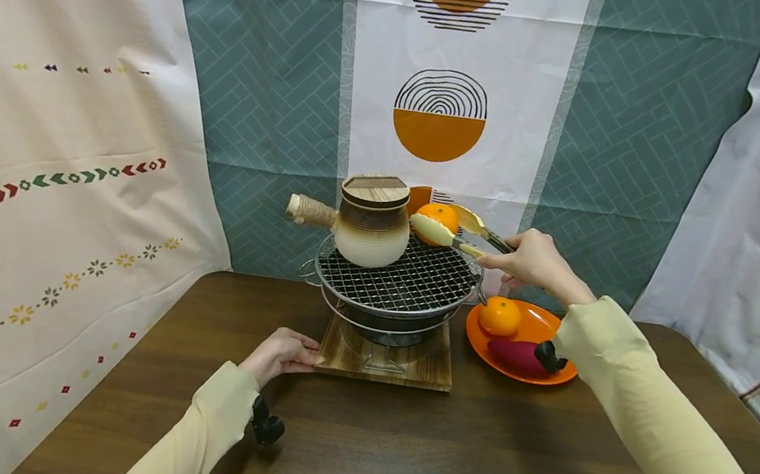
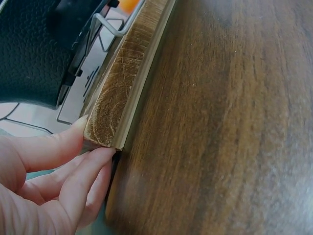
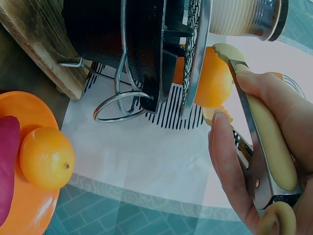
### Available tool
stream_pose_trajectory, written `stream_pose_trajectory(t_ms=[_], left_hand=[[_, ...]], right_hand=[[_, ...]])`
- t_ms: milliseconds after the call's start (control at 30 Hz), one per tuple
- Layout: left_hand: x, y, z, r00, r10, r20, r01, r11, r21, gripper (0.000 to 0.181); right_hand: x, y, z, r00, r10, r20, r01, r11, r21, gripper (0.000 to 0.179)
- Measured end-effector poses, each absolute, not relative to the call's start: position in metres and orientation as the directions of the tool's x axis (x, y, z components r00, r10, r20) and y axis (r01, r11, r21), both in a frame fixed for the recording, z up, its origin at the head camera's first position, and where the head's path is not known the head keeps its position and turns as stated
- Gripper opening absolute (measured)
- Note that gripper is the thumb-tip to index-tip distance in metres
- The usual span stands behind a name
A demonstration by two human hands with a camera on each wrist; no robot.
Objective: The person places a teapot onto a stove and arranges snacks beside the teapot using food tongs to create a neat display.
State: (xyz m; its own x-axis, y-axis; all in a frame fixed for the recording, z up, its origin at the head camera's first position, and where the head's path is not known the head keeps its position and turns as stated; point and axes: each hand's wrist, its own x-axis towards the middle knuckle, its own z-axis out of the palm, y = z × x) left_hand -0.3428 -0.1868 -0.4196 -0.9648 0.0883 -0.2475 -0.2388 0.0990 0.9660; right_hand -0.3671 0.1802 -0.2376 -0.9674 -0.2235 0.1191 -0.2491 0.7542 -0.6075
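My right hand grips a pair of yellow-tipped tongs. Between the tong tips is an orange mandarin, right at the wire grill rack and beside the clay pot. Down at the front left corner of the wooden base board, my left hand pinches the board's edge between thumb and fingers. In the left wrist view, the thumb lies along the board's end and the other fingers are bent beneath its corner. The black grill body stands on that board under the rack.
Right of the grill, an orange plate holds a second mandarin and a purple sweet potato. The pot has a wooden lid and a rope-wrapped handle sticking out left. A patterned curtain hangs behind the table.
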Motion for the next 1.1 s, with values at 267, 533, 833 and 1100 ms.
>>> stream_pose_trajectory(t_ms=[267, 533, 833, 1100], left_hand=[[-0.3419, -0.1871, -0.4186, -0.966, 0.094, -0.241, -0.233, 0.086, 0.969, 0.035], [-0.3416, -0.1874, -0.4199, -0.967, 0.085, -0.238, -0.230, 0.094, 0.969, 0.035], [-0.3431, -0.1872, -0.4186, -0.967, 0.094, -0.236, -0.228, 0.090, 0.970, 0.034], [-0.3422, -0.1872, -0.4200, -0.967, 0.085, -0.240, -0.232, 0.097, 0.968, 0.035]], right_hand=[[-0.3681, 0.1791, -0.2375, -0.969, -0.216, 0.119, -0.244, 0.760, -0.602, 0.039], [-0.3674, 0.1797, -0.2388, -0.967, -0.221, 0.129, -0.254, 0.761, -0.597, 0.039], [-0.3666, 0.1813, -0.2366, -0.968, -0.216, 0.130, -0.249, 0.745, -0.619, 0.040], [-0.3646, 0.1830, -0.2353, -0.966, -0.219, 0.138, -0.257, 0.746, -0.615, 0.046]])
